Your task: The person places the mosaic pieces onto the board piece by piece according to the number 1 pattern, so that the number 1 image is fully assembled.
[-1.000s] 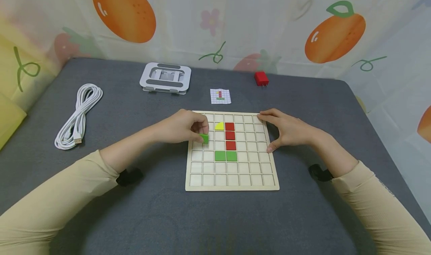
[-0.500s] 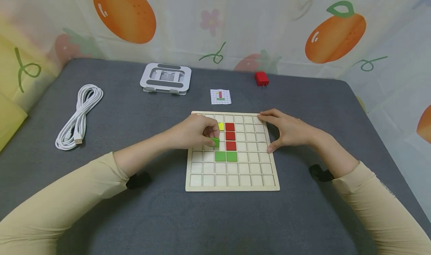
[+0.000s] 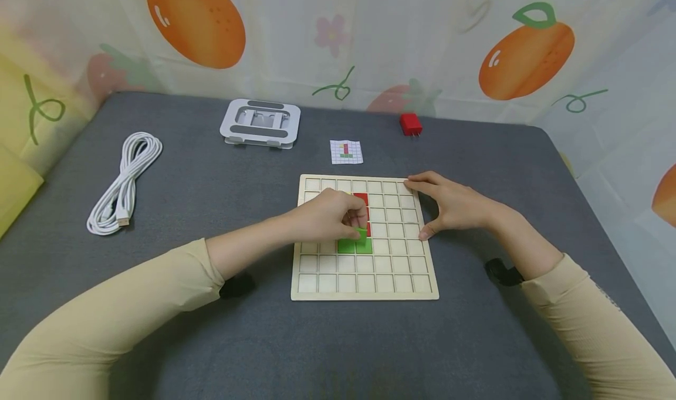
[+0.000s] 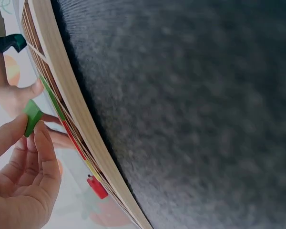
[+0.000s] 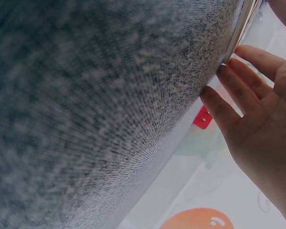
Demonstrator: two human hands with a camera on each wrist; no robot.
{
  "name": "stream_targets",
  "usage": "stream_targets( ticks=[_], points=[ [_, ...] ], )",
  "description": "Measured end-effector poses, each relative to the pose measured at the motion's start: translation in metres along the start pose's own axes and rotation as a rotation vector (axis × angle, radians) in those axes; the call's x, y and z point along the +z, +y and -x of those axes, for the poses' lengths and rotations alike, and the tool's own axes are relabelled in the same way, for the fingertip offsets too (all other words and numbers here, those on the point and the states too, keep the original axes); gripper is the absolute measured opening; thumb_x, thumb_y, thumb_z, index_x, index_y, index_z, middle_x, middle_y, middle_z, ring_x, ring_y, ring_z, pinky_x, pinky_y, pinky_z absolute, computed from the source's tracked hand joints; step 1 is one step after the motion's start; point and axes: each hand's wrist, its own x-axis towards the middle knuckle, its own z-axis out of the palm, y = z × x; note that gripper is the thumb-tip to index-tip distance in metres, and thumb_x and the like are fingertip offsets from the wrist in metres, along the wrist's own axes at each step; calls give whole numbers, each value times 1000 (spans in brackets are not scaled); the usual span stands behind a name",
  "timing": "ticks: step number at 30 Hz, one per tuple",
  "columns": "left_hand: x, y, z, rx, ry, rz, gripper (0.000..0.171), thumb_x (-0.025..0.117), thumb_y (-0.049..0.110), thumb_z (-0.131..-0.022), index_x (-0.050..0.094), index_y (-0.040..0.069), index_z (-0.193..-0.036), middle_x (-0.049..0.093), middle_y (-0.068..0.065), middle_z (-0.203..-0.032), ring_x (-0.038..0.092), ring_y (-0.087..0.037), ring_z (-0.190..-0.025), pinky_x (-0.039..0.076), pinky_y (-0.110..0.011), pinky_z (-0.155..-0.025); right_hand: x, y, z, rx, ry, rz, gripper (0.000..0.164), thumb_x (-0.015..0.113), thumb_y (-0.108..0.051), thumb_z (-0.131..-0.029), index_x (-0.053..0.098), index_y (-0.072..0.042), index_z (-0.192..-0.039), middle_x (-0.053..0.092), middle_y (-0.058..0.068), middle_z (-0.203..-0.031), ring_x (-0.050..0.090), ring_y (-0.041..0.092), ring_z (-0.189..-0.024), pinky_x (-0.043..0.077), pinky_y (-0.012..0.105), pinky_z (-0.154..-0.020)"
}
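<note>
My left hand (image 3: 334,215) pinches a green square tile (image 4: 32,117) between thumb and fingertips, over the wooden grid board (image 3: 364,295). In the left wrist view the tile is tilted and apart from the board. Two green tiles (image 3: 345,247) lie side by side in the grid, just under the held one. A column of red tiles (image 3: 361,196) runs up from them, partly covered by my left hand. Most of a yellow piece is hidden behind that hand. At the board's right edge rests my right hand (image 3: 449,203), its fingers spread along the far corner and side.
Beyond the board lies a small paper card (image 3: 346,152) with a coloured grid pattern. A folded white stand (image 3: 260,123) and a red charger plug (image 3: 410,124) sit farther back. At left is a coiled white cable (image 3: 124,183). A printed curtain hangs behind the table.
Carrying the green tile, my left hand has moved right and slightly nearer across the board, from the left columns to over the two green tiles. My right hand stays in place.
</note>
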Motion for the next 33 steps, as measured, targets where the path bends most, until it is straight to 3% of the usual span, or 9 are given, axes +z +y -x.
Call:
stream_targets(
  ticks=[9, 19, 23, 33],
  points=[
    [7, 7, -12, -8, -7, 36, 8, 66, 5, -85, 69, 10, -90, 69, -1, -84, 61, -8, -79, 50, -19, -76, 0, 1, 0, -2, 1, -9, 111, 84, -55, -68, 30, -13, -155, 27, 10, -160, 35, 32, -144, 42, 54, -105],
    [23, 14, -22, -29, -21, 55, 6, 68, 5, -85, 71, 10, -87, 70, -1, -80, 60, -6, -75, 48, -16, -72, 0, 1, 1, -13, 6, -11, 110, 85, -54, -68, 31, -12, -155, 28, 10, -159, 35, 32, -143, 42, 54, -105],
    [26, 17, -23, -17, -33, 44, 7, 66, 4, -86, 70, 10, -87, 68, -1, -79, 58, -6, -73, 47, -15, -70, 1, 1, 1, -9, 5, -15, 111, 85, -54, -68, 31, -12, -155, 28, 11, -159, 35, 32, -143, 42, 54, -105],
    [28, 16, -23, -14, 11, -22, 4, 70, 6, -86, 71, 8, -89, 71, -2, -82, 60, -7, -74, 47, -16, -70, 0, 1, 1, -14, 11, -9, 110, 86, -53, -67, 32, -11, -154, 30, 11, -158, 36, 32, -143, 41, 54, -107]
  ],
)
